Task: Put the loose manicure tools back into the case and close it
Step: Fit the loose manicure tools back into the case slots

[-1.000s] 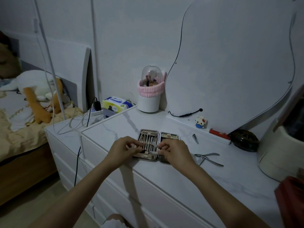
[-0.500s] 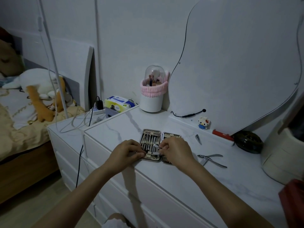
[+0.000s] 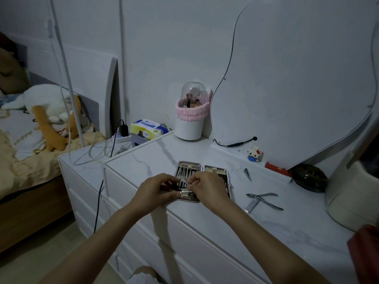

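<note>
The manicure case (image 3: 215, 168) lies open flat on the white dresser top, its left half lined with several metal tools in slots. My left hand (image 3: 152, 191) rests on the case's near left corner, fingertips curled onto its edge. My right hand (image 3: 207, 188) pinches a thin metal tool (image 3: 185, 191) over the left half, low near the front. Loose on the dresser to the right are cuticle nippers (image 3: 264, 200) and a small nail clipper (image 3: 247, 174). My hands hide much of the case's near part.
A white brush holder with a pink band (image 3: 191, 117) stands behind the case by a curved mirror (image 3: 297, 78). A small block figure (image 3: 254, 153), a red item (image 3: 276, 168) and a dark round object (image 3: 309, 178) sit at the back right. A cream container (image 3: 352, 193) stands far right. The dresser's front edge (image 3: 143, 194) is right by my left hand.
Both hands have stayed at the case's near edge, the right one working the thin tool a little lower toward the front. The camera has shifted slightly.
</note>
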